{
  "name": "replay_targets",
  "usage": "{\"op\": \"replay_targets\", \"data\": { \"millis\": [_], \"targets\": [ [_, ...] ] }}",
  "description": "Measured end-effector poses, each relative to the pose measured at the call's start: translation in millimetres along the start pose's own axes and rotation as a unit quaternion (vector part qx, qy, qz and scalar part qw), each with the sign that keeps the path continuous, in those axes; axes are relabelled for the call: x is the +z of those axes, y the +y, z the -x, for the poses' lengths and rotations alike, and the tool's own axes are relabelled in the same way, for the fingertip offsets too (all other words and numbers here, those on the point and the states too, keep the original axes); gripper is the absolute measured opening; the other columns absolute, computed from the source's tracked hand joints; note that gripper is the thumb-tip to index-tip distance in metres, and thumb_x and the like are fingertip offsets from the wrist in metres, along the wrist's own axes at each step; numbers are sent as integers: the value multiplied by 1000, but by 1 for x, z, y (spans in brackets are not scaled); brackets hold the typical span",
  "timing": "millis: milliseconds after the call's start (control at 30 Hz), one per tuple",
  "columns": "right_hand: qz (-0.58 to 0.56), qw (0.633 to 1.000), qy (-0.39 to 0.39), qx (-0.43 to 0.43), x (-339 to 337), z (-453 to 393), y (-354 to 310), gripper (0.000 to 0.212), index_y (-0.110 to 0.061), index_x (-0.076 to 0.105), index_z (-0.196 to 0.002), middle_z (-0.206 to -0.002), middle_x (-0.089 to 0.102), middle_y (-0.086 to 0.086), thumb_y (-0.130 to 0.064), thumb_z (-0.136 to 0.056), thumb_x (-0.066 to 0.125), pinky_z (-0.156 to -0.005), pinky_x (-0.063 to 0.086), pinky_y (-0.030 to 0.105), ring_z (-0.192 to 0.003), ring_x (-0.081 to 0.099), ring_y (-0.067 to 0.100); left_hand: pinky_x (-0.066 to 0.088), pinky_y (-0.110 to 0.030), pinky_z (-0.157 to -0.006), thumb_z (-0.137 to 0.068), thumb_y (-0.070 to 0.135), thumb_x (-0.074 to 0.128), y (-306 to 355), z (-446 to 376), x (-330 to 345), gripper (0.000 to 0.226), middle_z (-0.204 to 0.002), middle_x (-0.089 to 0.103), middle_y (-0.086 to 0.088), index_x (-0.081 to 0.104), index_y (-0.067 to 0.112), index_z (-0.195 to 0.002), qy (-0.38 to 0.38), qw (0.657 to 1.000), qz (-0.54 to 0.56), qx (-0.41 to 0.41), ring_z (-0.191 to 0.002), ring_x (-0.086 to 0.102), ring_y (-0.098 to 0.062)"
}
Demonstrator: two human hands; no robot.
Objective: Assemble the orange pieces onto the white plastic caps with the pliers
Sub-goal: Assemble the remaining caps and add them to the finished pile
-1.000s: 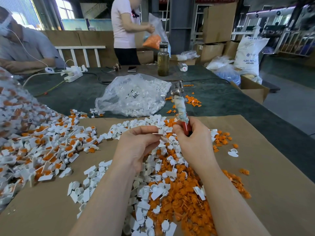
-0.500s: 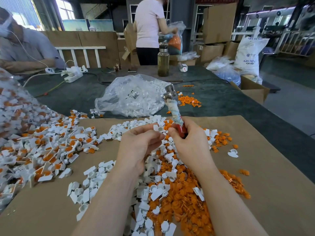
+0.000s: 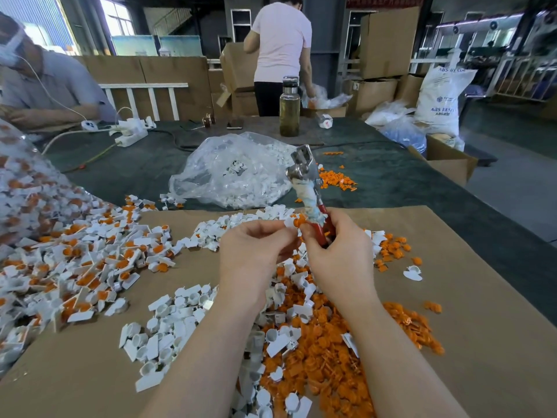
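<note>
Brown cardboard (image 3: 452, 312) is covering the near part of a dark green table (image 3: 391, 176), and both hands are hovering above it. Left hand (image 3: 253, 257) is curling its fingers and pinching a white plastic cap (image 3: 288, 223) at its fingertips. Right hand (image 3: 337, 260) is gripping the red handles of the pliers (image 3: 307, 188), whose metal head is pointing up and away from the hands; pale wrapping is covering the shaft just above the right fingers. An orange piece (image 3: 299, 221) is sitting at the cap, right between the two hands' fingertips; how it is seated is too small to tell. Below the wrists a mixed heap of loose orange pieces (image 3: 325, 357) and white caps (image 3: 168, 336) is lying on the cardboard. Far to the left of the left hand, a pile of caps with orange already in them (image 3: 75, 267) is spreading out. Beyond the pliers a clear bag of white parts (image 3: 235, 173) is resting on the table, with a bottle (image 3: 289, 107) farther back. Two other people are working in the background
</note>
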State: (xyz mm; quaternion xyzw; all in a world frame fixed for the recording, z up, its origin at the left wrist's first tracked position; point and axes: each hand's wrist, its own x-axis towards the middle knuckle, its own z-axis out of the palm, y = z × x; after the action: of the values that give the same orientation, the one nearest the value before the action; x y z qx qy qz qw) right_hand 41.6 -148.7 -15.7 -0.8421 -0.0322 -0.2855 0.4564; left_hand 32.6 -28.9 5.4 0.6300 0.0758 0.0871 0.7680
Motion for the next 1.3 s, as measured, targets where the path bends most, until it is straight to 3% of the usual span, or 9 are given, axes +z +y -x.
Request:
{"op": "replay_targets", "data": {
  "millis": [133,200,500,567,667,800,900,1133,1300],
  "targets": [
    [3,1000,-6,2,0,-1,-1,18,-22,65,-103,-66,56,-16,-35,-90,66,-53,32,15,-63,55,-1,59,-29,-66,-75,8,81,-2,0,1,21,-67,74,-1,77,26,-66,17,995,-76,60,-71,74,-22],
    [8,1000,-6,1,-1,-1,-1,18,-20,66,-101,-64,53,-16,-34,-90,67,-53,29,16,-58,51,1,57,-23,-59,-74,11,82,-2,1,1,23,-65,73,4,76,32,-67,28,992,-96,78,-69,73,-19],
    [18,998,-52,6,-3,-5,-1,15,-20,66,-102,-70,56,-17,-30,-91,66,-55,32,16,-63,52,0,49,-17,-61,-76,24,81,-7,0,4,12,-67,72,14,72,28,-70,50,979,-169,104,-65,67,0],
    [17,998,-67,4,-4,-5,-1,4,-24,63,-92,-66,55,-16,-27,-91,65,-51,31,13,-59,51,0,52,-19,-61,-76,24,83,-8,-1,3,14,-67,72,13,71,28,-70,53,980,-160,102,-65,69,-3],
    [12,996,-92,1,-4,-6,-1,19,-26,54,-73,-56,50,-11,-23,-90,63,-46,29,16,-57,49,1,59,-30,-69,-79,22,83,-10,-4,1,15,-67,73,12,71,26,-70,55,982,-153,97,-68,72,-9],
    [-71,982,-161,60,-8,-8,0,9,-26,63,-82,-61,57,-15,-19,-86,66,-52,37,18,-55,48,3,61,-40,-76,-82,22,80,-11,-5,-2,11,-70,74,5,71,24,-75,59,984,-140,97,-73,73,-18],
    [-150,954,-234,114,-18,-8,2,10,-27,66,-90,-75,62,-11,-24,-80,67,-58,43,23,-64,54,5,60,-35,-76,-83,16,78,-10,-9,-6,8,-70,73,1,71,14,-81,53,992,-79,87,-72,74,-17],
    [-123,924,-340,122,-33,-10,8,41,-5,57,-101,-85,50,5,-28,-68,61,-72,36,39,-75,46,19,55,-16,-65,-88,1,69,-2,-11,-13,4,-66,69,1,67,3,-85,34,994,62,83,-61,69,-9],
    [-93,913,-381,112,-39,-8,3,42,-13,60,-104,-99,62,12,-32,-66,63,-84,46,46,-88,57,30,57,-18,-70,-87,1,68,1,-13,-18,6,-64,68,5,66,5,-83,21,992,96,84,-60,67,-7]
  ]
}}
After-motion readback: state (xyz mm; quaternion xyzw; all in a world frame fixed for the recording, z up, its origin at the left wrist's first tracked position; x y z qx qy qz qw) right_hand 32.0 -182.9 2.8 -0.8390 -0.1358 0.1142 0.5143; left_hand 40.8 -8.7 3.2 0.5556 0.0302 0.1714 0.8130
